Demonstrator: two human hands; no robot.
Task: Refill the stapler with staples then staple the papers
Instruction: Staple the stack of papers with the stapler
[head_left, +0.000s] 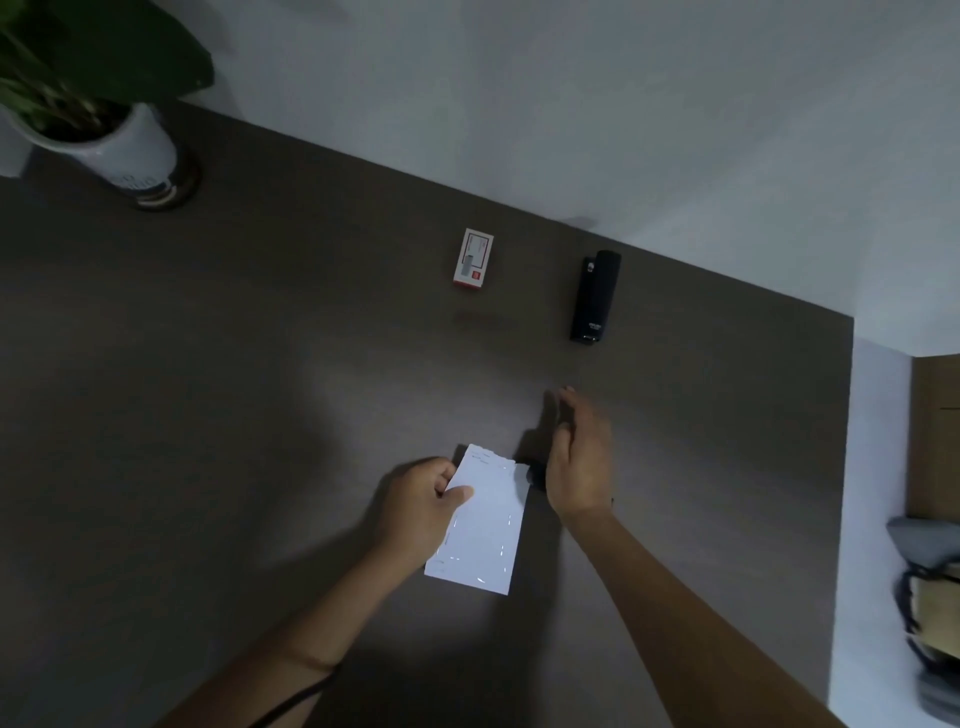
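- 1 stapler (595, 296): black, oblong, closed, lying far right on the desk (208, 389).
- 1 staple box (473, 259): small white-and-red carton, left of the stapler, apart from it.
- 1 stack of papers (485, 525): white, rectangular, ragged far edge, near centre.
- Left hand (423, 506): pinches the papers' left edge, thumb on top.
- Right hand (576, 457): fingers relaxed, holding nothing, just right of the papers.
- 1 potted plant (98, 104): white glossy pot, far left.

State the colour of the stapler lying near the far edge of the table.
Black; the stapler shows in the head view.
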